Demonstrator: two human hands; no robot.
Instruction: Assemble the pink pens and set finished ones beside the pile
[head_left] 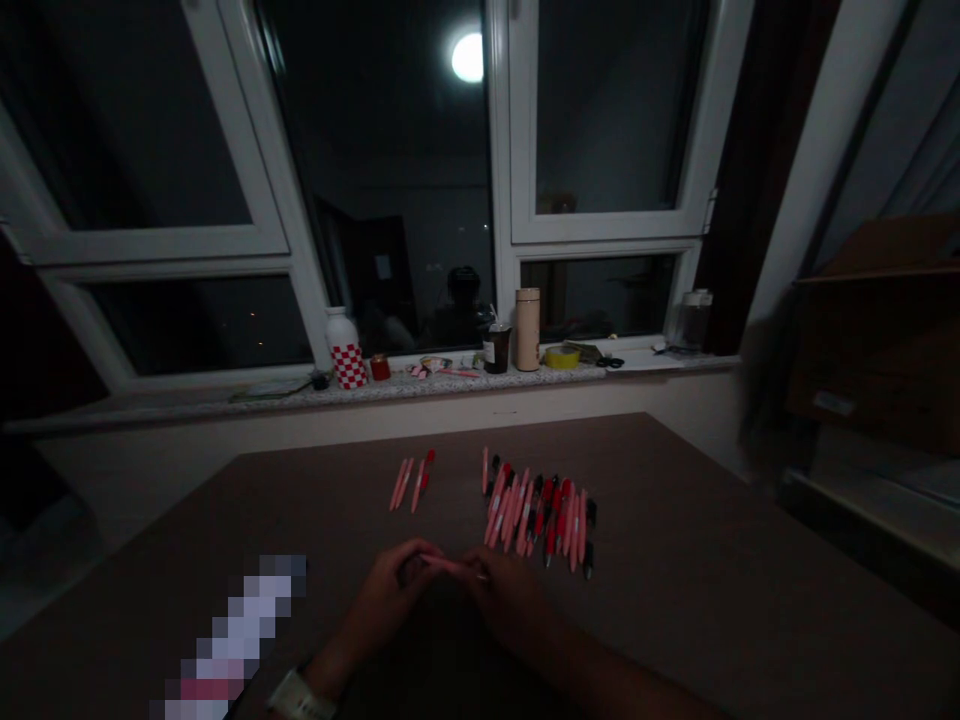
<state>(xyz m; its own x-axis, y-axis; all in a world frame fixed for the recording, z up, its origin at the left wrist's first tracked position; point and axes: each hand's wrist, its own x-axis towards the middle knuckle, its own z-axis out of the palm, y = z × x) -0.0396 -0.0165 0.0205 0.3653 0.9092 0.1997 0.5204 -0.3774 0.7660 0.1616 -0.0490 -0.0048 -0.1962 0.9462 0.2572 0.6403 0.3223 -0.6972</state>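
Note:
Between my two hands, low in the middle of the head view, is a slim pink pen [448, 565]. My left hand [391, 588] pinches one end of it, and my right hand [504, 592] has its fingers closed on the other end, partly covering it. Beyond my right hand lies a spread of pink pens [516, 512], with red pens [555, 510] and black caps or parts [589, 555] among them. A smaller group of pink pens [403, 484] with a red piece [430, 456] lies beyond my left hand.
The brown table [675, 600] ends at a wall below a stone windowsill [420, 385]. On the sill stand a checkered bottle [348, 352], a beige flask [528, 332], a dark cup [496, 350] and yellow tape [562, 357]. A pixelated object [240, 640] lies at left; a cardboard box [877, 350] sits right.

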